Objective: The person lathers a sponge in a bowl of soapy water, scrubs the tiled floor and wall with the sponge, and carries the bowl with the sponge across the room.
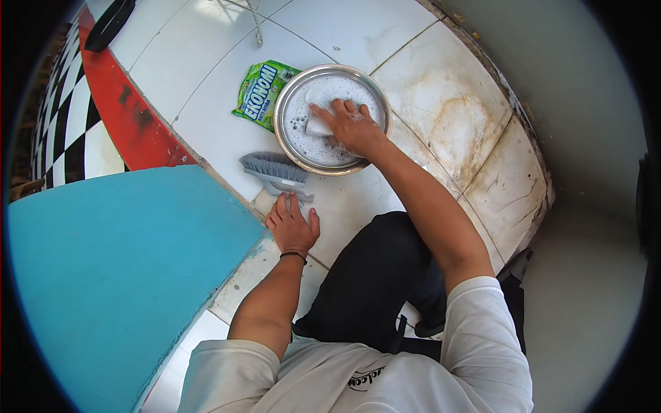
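Note:
A round metal basin (281, 138) of foamy, soapy water stands on the tiled floor. My right hand (357, 129) reaches into it, with its fingers closed around a white sponge (317, 126) at the suds; part of the sponge is hidden under the hand. Left of the basin lies a grey scrub brush (274, 167), its bristles facing up and away from me. My left hand (293, 227) rests just below the brush, fingers spread, with the fingertips at the brush's near edge. Whether they press on the brush or the floor is hard to see.
A green Ekonomi detergent pouch (263, 94) lies against the basin's left side. Brown stains mark the floor tiles (458, 131) to the right, beside a grey wall (585, 89). A raised turquoise surface (124, 275) borders the left; a rope end (257, 31) lies at the top.

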Demonstrator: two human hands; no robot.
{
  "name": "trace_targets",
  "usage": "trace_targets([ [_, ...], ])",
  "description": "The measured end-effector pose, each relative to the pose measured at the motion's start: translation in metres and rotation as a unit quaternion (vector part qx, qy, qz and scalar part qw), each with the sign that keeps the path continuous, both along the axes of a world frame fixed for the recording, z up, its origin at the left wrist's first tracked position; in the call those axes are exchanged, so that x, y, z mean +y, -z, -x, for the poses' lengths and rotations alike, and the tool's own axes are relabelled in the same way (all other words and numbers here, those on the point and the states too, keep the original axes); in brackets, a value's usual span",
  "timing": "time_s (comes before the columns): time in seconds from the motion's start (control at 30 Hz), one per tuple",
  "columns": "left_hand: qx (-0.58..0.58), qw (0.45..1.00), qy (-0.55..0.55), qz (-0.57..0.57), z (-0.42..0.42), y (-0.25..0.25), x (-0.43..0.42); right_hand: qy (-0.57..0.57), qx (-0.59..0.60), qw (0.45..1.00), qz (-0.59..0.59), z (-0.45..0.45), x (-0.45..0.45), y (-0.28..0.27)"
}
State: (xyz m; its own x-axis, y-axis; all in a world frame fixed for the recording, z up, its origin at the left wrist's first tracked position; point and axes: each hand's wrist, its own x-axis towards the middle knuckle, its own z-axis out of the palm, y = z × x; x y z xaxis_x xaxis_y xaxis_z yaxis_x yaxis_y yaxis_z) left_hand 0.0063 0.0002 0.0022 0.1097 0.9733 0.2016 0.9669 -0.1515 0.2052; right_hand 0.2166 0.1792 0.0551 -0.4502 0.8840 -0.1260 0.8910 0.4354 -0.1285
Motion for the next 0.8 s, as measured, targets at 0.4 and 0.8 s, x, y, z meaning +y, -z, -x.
trace_targets([
  [0.4, 0.007, 1.0, 0.003, 0.008, -0.001, 0.002, -0.002, 0.298, 0.657, 0.589, 0.365, -0.004, 0.011, -0.064],
  [0.8, 0.048, 0.998, 0.016, 0.033, 0.0, 0.001, -0.004, 0.35, 0.147, 0.925, -0.017, -0.196, -0.102, 0.014],
])
